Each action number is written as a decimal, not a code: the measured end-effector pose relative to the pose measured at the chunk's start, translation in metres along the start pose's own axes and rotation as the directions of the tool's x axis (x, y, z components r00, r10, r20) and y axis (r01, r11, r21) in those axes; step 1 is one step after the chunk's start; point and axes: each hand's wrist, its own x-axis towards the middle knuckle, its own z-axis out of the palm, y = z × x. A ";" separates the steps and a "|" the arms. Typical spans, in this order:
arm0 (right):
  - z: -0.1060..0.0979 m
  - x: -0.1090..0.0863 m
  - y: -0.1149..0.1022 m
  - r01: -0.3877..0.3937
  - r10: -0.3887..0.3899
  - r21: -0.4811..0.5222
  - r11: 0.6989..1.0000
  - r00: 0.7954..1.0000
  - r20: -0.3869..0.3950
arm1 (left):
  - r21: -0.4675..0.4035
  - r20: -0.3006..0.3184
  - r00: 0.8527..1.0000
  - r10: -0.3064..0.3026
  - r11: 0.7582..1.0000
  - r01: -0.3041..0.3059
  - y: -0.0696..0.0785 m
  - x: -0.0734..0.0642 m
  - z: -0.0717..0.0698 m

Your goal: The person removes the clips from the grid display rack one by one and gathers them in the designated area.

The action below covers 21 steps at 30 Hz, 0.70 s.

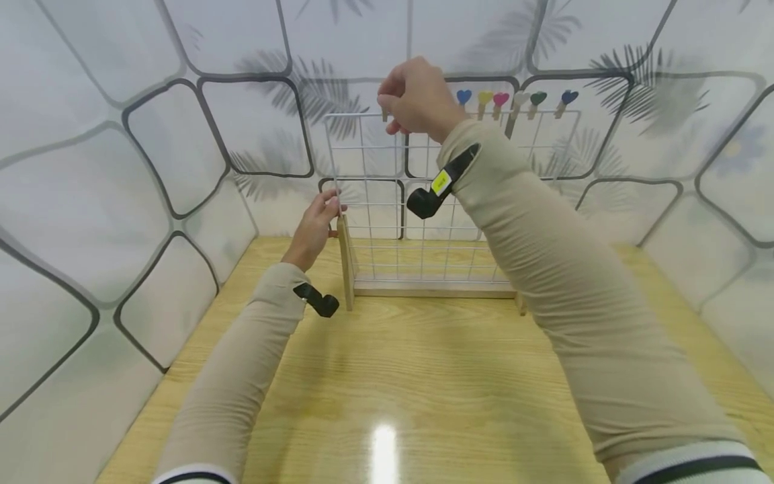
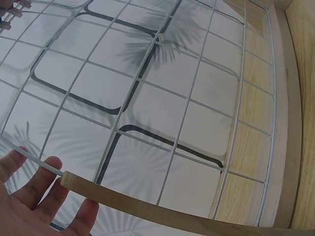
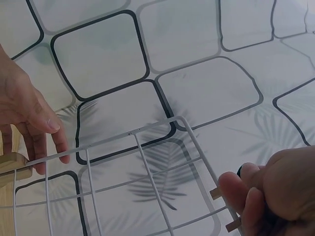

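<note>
A white wire grid (image 1: 423,232) stands upright in a wooden stand (image 1: 346,262). At its top wire my right hand (image 1: 420,97) pinches a small wooden clothespin (image 1: 384,116). In the right wrist view, two wooden peg ends (image 3: 216,193) show below the fingers, with a bit of dark green at the fingertips; the rest is hidden by the hand. My left hand (image 1: 314,225) rests at the grid's left side, its fingers (image 2: 47,169) touching the side wire and the top of the wooden post (image 2: 138,206). Left fingers look loosely extended.
Along the top wire, right of my right hand, sit several heart clothespins, among them a blue one (image 1: 463,97), a pink one (image 1: 500,99) and a dark blue one (image 1: 569,97). A wooden table (image 1: 387,356) lies below, and patterned walls (image 1: 363,40) enclose it.
</note>
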 end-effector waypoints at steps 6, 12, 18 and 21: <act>0.005 0.001 -0.001 -0.023 0.022 -0.029 0.999 0.999 -0.028 | -0.007 0.007 1.000 0.005 1.000 -0.004 0.001 0.000 0.000; 0.007 0.004 -0.004 -0.054 0.052 -0.015 0.998 0.995 -0.080 | 0.006 0.014 1.000 0.012 1.000 -0.012 0.000 0.001 0.000; 0.012 0.006 -0.002 -0.051 0.056 0.038 0.998 0.991 -0.125 | -0.001 0.011 1.000 0.015 1.000 -0.015 0.001 0.000 -0.001; 0.013 0.006 -0.001 -0.052 0.059 0.059 0.997 0.989 -0.134 | 0.000 0.008 1.000 0.011 1.000 -0.011 0.000 0.000 -0.001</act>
